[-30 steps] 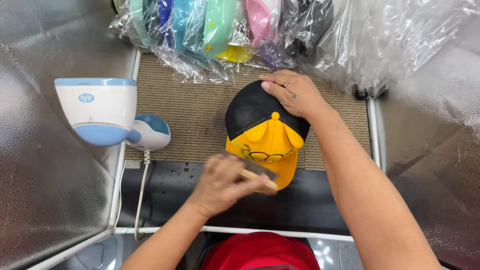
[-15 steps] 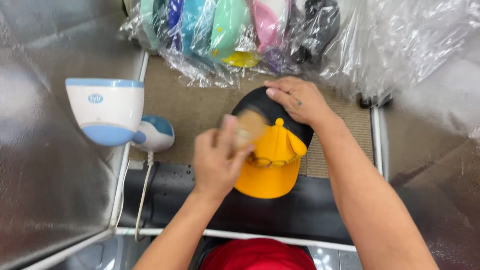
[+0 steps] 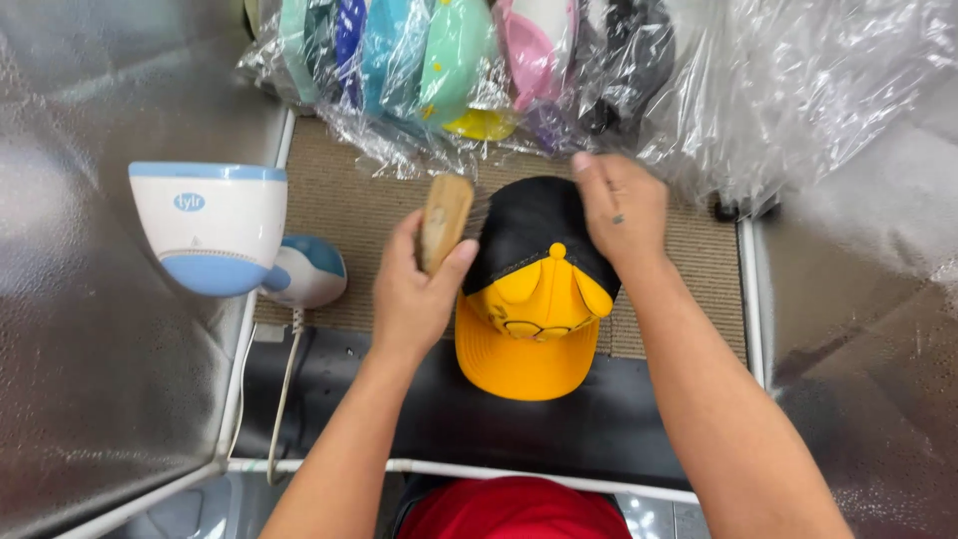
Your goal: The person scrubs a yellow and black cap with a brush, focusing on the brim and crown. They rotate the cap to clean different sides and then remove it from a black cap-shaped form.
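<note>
The left hand (image 3: pixel 414 289), gripping the wooden brush (image 3: pixel 444 222), has moved off the cap (image 3: pixel 534 289); the right hand (image 3: pixel 619 205) still lies flat on it.

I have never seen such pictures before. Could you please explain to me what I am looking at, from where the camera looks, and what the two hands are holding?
There is no machine here. A person works with two bare hands, and the camera sits on that person's head and looks down, so both arms enter from the bottom of the picture.

The left hand holds a wooden brush against the left side of a cap. The cap has a black back and a yellow front and peak. The right hand lies flat on the cap's black back and steadies it.

The cap rests on a brownish ribbed mat. At the left stands a white and blue appliance with a cord; it looks like a garment steamer, but I cannot be sure. At the top lie more coloured caps in clear plastic bags. Shiny silver sheeting covers both sides.
</note>
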